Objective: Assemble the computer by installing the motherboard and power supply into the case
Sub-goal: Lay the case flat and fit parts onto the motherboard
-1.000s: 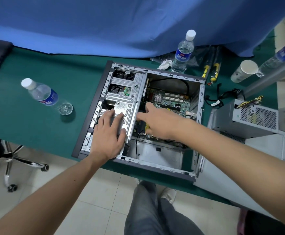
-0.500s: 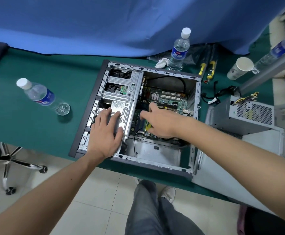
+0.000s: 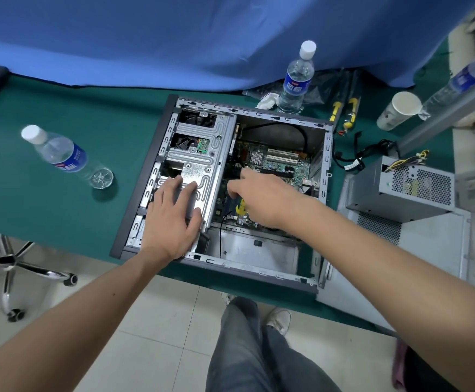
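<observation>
Motherboard (image 3: 276, 165) lies inside the case (image 3: 146, 176), right hand (image 3: 267, 199) reaching down onto it, its grip hidden, cannot tell. Left hand (image 3: 171, 219) lies flat, fingers straight, on the drive cage (image 3: 199, 165). Power supply (image 3: 411, 188) sits outside on the counter (image 3: 61, 210) (clearly uninstalled).

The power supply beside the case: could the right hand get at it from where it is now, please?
Probably yes. The power supply sits in the open on the side panel, outside the case; the right hand need only lift clear of its wall.
</observation>
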Demonstrator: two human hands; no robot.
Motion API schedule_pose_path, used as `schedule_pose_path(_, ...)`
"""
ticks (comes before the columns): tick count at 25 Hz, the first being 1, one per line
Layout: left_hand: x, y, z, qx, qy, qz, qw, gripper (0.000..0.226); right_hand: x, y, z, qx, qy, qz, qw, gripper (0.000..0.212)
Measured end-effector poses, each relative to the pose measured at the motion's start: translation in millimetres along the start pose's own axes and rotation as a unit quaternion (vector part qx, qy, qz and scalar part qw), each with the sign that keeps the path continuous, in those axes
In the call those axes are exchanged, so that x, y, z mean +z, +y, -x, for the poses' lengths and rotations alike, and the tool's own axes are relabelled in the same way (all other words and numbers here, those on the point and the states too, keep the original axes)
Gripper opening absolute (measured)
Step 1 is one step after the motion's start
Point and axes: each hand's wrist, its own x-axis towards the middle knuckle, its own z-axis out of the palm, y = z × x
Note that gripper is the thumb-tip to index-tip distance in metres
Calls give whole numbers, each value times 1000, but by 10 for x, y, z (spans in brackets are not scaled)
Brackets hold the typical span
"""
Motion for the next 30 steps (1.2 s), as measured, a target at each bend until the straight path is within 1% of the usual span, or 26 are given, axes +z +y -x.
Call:
schedule_pose_path(1, 0, 1, 0, 0, 1, 0, 1000, 54, 30, -17, 14, -1, 26, 28, 999, 20)
schedule_pose_path(2, 0, 1, 4, 1, 2, 1, 1000, 54, 69, -45, 19, 13, 50, 60, 997, 14)
schedule_pose_path(3, 0, 3, 11, 1, 2, 2, 1000, 53, 118, -59, 15, 37, 70, 93, 992, 14)
schedule_pose_path(4, 0, 5, 19, 1, 2, 2, 1000, 53, 156, -68, 3, 63, 82, 113, 988, 22)
schedule_pose_path(5, -1, 5, 27, 0, 2, 1, 1000, 53, 176, -70, -13, 80, 81, 110, 987, 28)
schedule_pose_path(6, -5, 2, 30, -1, 2, 0, 1000, 54, 177, -44, -38, 91, 70, 88, 989, 29)
schedule_pose_path(8, -12, -2, 22, 0, 1, 2, 1000, 54, 117, 29, -39, 75, 4, 10, 997, 34)
schedule_pose_path(9, -14, -4, 14, 1, 1, 1, 1000, 54, 79, 64, -22, 49, -30, -22, 998, 33)
schedule_pose_path(10, -12, -2, 7, 0, 1, 1, 1000, 54, 70, 97, -6, 17, -42, -31, 998, 28)
schedule_pose_path(12, -5, 7, 0, 1, 1, -1, 1000, 55, 119, 76, 48, -6, -27, 2, 1000, 26)
schedule_pose_path(13, 0, 8, 2, 2, 0, -1, 1000, 55, 166, 35, 62, 2, -1, 28, 1000, 20)
schedule_pose_path(14, 5, 7, 4, 2, 0, -3, 1000, 55, 215, -6, 58, 16, 28, 59, 998, 9)
schedule_pose_path(15, 7, 1, 9, 1, 0, -5, 1000, 55, 256, -42, 36, 43, 52, 83, 994, 16)
schedule_pose_path(16, 6, -6, 15, 0, -1, -6, 1000, 55, 258, -72, 19, 70, 59, 96, 991, 29)
schedule_pose_path(17, 6, -13, 19, -1, -2, -5, 1000, 55, 243, -75, -8, 86, 53, 82, 991, 36)
schedule_pose_path(18, 7, -18, 18, -3, -3, -3, 1000, 55, 215, -53, -40, 88, 37, 54, 994, 36)
schedule_pose_path(20, 12, -16, 14, -4, -6, -3, 1000, 55, 109, -19, -35, 47, -19, -11, 999, 26)
schedule_pose_path(21, 10, -9, 6, -3, -7, -4, 1000, 55, 75, -1, -21, 16, -23, -23, 999, 23)
schedule_pose_path(23, 5, -3, -17, -1, -5, -3, 1000, 55, 64, -13, 17, -32, -2, 21, 999, 26)
schedule_pose_path(24, 8, -2, -16, 0, -4, -2, 1000, 54, 89, -49, 31, -32, 22, 49, 998, 21)
schedule_pose_path(25, 13, -4, -3, 0, -4, -2, 1000, 54, 128, -97, 37, -24, 54, 75, 995, 10)
schedule_pose_path(26, 17, -8, 10, -1, -4, -2, 1000, 54, 191, -127, 18, 4, 77, 97, 992, 15)
schedule_pose_path(27, 19, -11, 26, -2, -3, -1, 1000, 54, 237, -162, 13, 38, 82, 115, 989, 28)
schedule_pose_path(28, 18, -15, 35, -2, -2, 0, 1000, 54, 260, -190, -2, 65, 66, 114, 989, 35)
schedule_pose_path(30, 8, -15, 27, -1, 1, 2, 1000, 54, 233, -174, -39, 91, 24, 55, 994, 35)
